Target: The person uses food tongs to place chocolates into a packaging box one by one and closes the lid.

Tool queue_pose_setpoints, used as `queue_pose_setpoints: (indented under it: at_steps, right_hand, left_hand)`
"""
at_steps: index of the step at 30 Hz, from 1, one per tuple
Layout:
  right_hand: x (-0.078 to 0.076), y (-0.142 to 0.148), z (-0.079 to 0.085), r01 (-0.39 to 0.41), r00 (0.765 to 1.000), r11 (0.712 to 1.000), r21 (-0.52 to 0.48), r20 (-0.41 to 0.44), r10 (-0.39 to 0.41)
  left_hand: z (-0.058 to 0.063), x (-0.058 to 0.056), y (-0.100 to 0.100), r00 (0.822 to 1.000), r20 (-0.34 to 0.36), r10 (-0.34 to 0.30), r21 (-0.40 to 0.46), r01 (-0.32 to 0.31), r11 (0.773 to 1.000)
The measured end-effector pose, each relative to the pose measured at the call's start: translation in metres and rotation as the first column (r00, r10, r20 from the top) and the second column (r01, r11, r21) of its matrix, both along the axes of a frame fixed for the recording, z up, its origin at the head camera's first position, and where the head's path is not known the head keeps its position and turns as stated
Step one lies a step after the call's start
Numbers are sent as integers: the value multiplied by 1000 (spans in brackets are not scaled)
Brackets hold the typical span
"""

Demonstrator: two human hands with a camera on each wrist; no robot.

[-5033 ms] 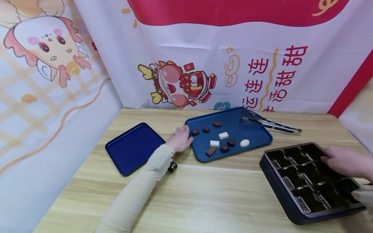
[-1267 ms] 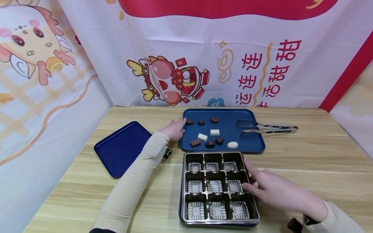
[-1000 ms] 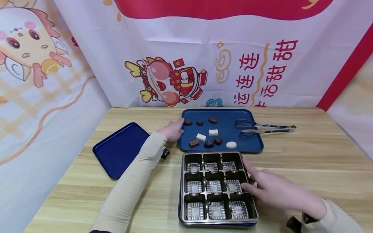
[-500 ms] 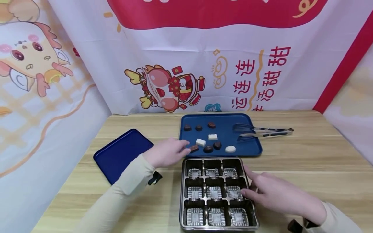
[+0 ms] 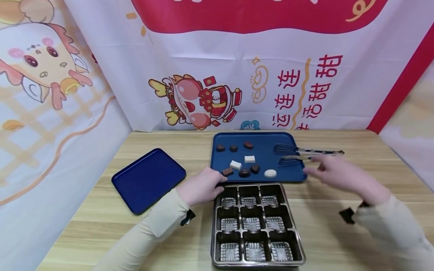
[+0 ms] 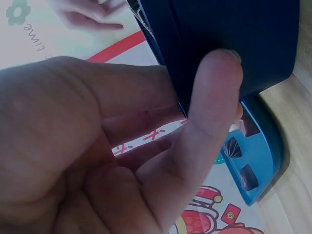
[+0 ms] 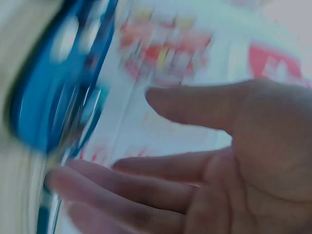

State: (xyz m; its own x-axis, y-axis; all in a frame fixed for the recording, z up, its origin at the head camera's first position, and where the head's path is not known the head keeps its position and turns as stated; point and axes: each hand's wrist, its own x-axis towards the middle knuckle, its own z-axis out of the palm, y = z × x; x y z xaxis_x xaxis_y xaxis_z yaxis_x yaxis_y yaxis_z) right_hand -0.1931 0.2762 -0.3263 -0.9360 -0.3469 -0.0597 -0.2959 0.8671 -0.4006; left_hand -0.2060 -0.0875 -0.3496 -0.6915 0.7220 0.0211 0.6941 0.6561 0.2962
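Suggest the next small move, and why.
Probably close the right hand on the tongs: its fingers are spread right beside them. The sweets all lie on the larger tray, the box looks empty, and the left hand holds the box's corner.

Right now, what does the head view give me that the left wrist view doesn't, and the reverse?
Only the head view: the smaller tray, the tongs and the nine compartments of the box seen from above.

Only the left wrist view: the palm side of the left hand, one digit lying against the box's dark-blue outer wall.

Both: the left hand at the box, the right hand, and the larger tray bearing brown chocolates.
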Motion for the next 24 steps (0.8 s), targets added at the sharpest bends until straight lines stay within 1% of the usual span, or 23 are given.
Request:
queue_pose_setpoints:
  at_steps: [3,5,7,9,13,16,19,24]
  right_hand:
    - [-31,31,-7,80,991,995,67,-110,-72]
    - [-46,45,-13,113,985,987,117,-146,-96]
    - [-56,54,-18,111,982,981,160,-167,-84]
    - [-64,57,-22,87,982,975,202,-181,-50]
    - [-76,59,-33,10,982,971,240,-184,36]
    - [-82,58,-41,-35,978,969,243,-193,84]
    - [-86,60,-46,-67,976,969,237,-185,113]
    - [-91,64,-48,-82,980,968,239,-158,122]
  left_hand:
    - [-1,0,1,1000,2,14,-7,-14,1000]
    - [-2,0,3,1000,2,31,-15,-31,999]
    - [-3,-1,3,999,-5,42,-16,-42,999]
    - [-4,-1,4,999,-15,49,-9,-49,999]
    - [-4,-3,3,999,-25,48,2,-48,999]
    - [-3,-4,1,999,-22,39,0,-39,999]
    - [-3,-6,0,1000,-19,25,0,-25,1000]
    - [-3,-6,-1,1000,-18,14,2,-14,1000]
